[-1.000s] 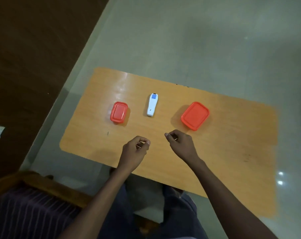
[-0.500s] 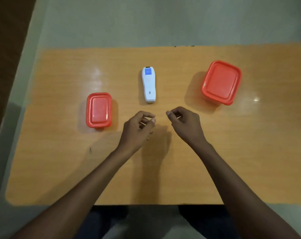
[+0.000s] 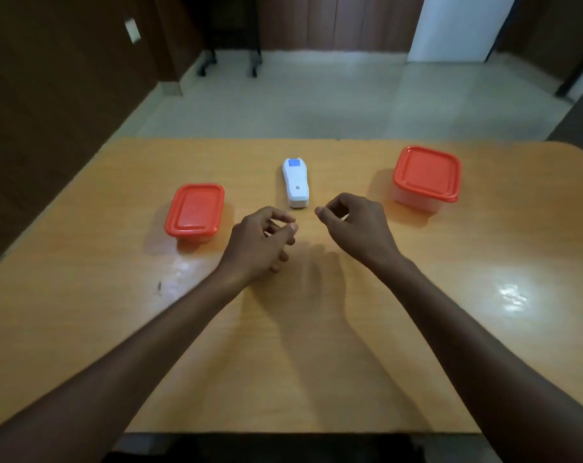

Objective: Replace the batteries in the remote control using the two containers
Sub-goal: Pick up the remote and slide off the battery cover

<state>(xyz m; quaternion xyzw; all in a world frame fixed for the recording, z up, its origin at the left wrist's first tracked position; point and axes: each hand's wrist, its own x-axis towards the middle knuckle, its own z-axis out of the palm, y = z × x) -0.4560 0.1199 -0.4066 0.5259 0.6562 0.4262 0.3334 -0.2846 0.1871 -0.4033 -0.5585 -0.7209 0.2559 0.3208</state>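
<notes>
The remote (image 3: 296, 182) lies flat on the table (image 3: 83, 295), in the middle, with its long way running from 12 o'clock to 6 o'clock. The blue patch is at the far end and the plain end points back at the person. Both hands wait just on the near side of that plain end. From the left hand (image 3: 258, 243) the remote is at about 1 o'clock. From the right hand (image 3: 355, 223) it is at about 10 o'clock. The right fingertips (image 3: 320, 212) look a bit nearer to it than the left ones, but both are close and neither touches it. Both hands are loosely curled with thumb near the first finger, and they hold nothing that I can see. The small box (image 3: 195, 210) sits at 9 o'clock from the remote and the big box (image 3: 426, 173) at 3 o'clock, each with its red lid on. Nothing looks started yet. I think the next move is a short reach forward to pick the remote up by its near end.
</notes>
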